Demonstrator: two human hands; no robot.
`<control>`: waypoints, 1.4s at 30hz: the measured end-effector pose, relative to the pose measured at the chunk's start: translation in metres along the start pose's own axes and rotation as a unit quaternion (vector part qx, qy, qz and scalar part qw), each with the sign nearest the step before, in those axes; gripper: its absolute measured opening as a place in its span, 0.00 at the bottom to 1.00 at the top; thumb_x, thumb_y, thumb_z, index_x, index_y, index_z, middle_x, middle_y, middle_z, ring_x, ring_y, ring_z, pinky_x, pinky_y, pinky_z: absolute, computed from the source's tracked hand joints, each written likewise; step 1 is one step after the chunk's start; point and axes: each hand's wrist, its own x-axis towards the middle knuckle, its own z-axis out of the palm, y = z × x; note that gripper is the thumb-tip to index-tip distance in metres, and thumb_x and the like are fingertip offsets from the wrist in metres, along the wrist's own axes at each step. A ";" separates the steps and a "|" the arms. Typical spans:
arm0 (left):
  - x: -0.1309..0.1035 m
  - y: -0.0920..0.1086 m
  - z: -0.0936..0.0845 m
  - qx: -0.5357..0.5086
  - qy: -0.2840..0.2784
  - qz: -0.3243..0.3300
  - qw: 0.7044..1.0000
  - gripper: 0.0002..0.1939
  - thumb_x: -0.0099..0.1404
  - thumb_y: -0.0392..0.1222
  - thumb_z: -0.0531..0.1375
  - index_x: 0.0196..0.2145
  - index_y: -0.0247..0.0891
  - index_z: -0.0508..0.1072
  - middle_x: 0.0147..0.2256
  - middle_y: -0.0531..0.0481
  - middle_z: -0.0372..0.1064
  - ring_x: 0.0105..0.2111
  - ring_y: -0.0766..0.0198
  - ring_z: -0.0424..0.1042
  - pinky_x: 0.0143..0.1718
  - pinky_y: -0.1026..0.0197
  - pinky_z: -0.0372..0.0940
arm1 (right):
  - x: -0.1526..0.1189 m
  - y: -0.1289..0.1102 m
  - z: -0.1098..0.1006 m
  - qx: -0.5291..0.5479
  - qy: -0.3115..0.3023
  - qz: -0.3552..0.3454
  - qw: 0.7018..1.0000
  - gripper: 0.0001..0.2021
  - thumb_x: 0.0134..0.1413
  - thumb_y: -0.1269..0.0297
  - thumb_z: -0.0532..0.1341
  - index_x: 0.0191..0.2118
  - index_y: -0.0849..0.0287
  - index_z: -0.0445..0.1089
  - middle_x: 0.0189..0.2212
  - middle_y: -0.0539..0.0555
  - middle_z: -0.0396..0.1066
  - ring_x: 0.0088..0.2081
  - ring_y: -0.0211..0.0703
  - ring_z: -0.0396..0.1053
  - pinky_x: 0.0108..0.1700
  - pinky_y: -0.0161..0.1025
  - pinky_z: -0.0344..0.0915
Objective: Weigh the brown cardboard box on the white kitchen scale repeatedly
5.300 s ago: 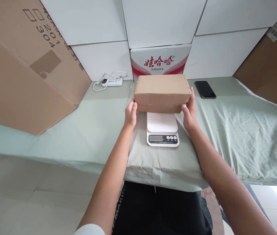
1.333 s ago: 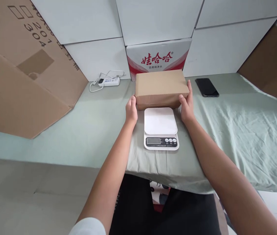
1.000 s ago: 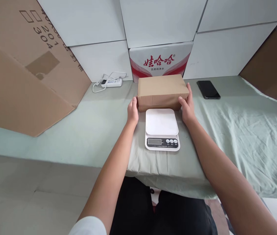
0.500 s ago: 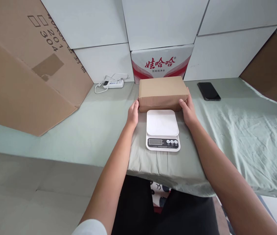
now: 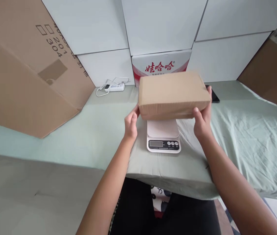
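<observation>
Between my two hands hangs a brown cardboard box (image 5: 170, 93), raised above the table and slightly tilted, its right end higher. My left hand (image 5: 130, 124) grips its left end, with some fingers hidden behind or under it. On the right end, my right hand (image 5: 202, 119) holds the box with the thumb on the front face and the fingers around the side. A white kitchen scale (image 5: 163, 137) lies just below and in front of the box, which hides the rear of its weighing plate. The scale's display looks blank.
A dark phone (image 5: 216, 97) lies partly hidden behind my right hand. Back left is a white device with a cable (image 5: 114, 87). Large cartons (image 5: 18, 75) stand on the left and right (image 5: 270, 65). White boxes (image 5: 104, 67) line the back of the cloth-covered table (image 5: 92, 130).
Both hands have lifted the cardboard box off the table and brought it nearer. It now overlaps the back of the scale, and my right hand has shifted right.
</observation>
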 end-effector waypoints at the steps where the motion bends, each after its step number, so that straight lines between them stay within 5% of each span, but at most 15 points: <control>1: -0.012 0.004 -0.002 -0.003 -0.010 -0.003 1.000 0.40 0.72 0.75 0.58 0.64 0.42 0.81 0.67 0.39 0.78 0.73 0.42 0.72 0.74 0.44 0.69 | -0.012 -0.002 -0.006 -0.007 0.003 0.002 1.000 0.49 0.62 0.32 0.64 0.82 0.39 0.49 0.85 0.48 0.44 0.87 0.61 0.38 0.87 0.65 0.40; 8: -0.053 0.007 -0.013 0.028 -0.021 -0.010 0.999 0.38 0.74 0.73 0.56 0.66 0.44 0.80 0.67 0.41 0.79 0.70 0.41 0.75 0.74 0.41 0.71 | -0.061 0.004 -0.020 -0.038 0.028 0.014 0.999 0.44 0.64 0.35 0.63 0.81 0.37 0.52 0.82 0.53 0.54 0.84 0.65 0.50 0.85 0.72 0.45; 24: -0.053 0.007 -0.007 0.015 0.012 -0.021 1.000 0.36 0.74 0.71 0.59 0.67 0.46 0.78 0.69 0.39 0.76 0.72 0.41 0.73 0.74 0.41 0.71 | -0.055 0.009 -0.023 -0.039 0.038 -0.002 0.999 0.41 0.65 0.35 0.60 0.80 0.33 0.55 0.78 0.52 0.61 0.80 0.70 0.57 0.81 0.80 0.50; 31: -0.053 0.012 -0.006 0.030 0.004 -0.018 0.999 0.36 0.72 0.73 0.59 0.61 0.42 0.82 0.64 0.37 0.81 0.70 0.39 0.75 0.73 0.39 0.72 | -0.053 -0.012 -0.018 -0.015 -0.003 0.017 1.000 0.40 0.67 0.34 0.60 0.79 0.36 0.58 0.79 0.52 0.61 0.81 0.67 0.58 0.83 0.73 0.54; 34: -0.039 0.023 -0.009 0.028 0.028 0.014 0.999 0.35 0.71 0.74 0.59 0.58 0.44 0.83 0.61 0.38 0.82 0.69 0.39 0.77 0.70 0.40 0.74 | -0.036 -0.023 -0.017 0.005 -0.011 -0.021 1.000 0.41 0.68 0.34 0.61 0.81 0.34 0.54 0.83 0.46 0.54 0.85 0.65 0.47 0.87 0.70 0.43; 37: -0.008 0.028 -0.008 0.024 0.028 0.033 0.999 0.37 0.70 0.76 0.58 0.59 0.45 0.82 0.60 0.39 0.82 0.70 0.39 0.75 0.70 0.43 0.73 | -0.002 -0.031 -0.010 0.015 -0.028 -0.044 0.999 0.43 0.67 0.33 0.61 0.82 0.32 0.49 0.84 0.40 0.47 0.86 0.62 0.42 0.88 0.65 0.46; 42: 0.040 -0.006 0.000 -0.014 0.004 0.014 1.000 0.44 0.64 0.80 0.62 0.63 0.44 0.78 0.66 0.38 0.77 0.73 0.39 0.71 0.74 0.43 0.68 | 0.042 0.008 0.023 0.067 0.006 -0.034 0.997 0.54 0.59 0.29 0.64 0.82 0.50 0.49 0.84 0.54 0.49 0.86 0.63 0.41 0.88 0.63 0.43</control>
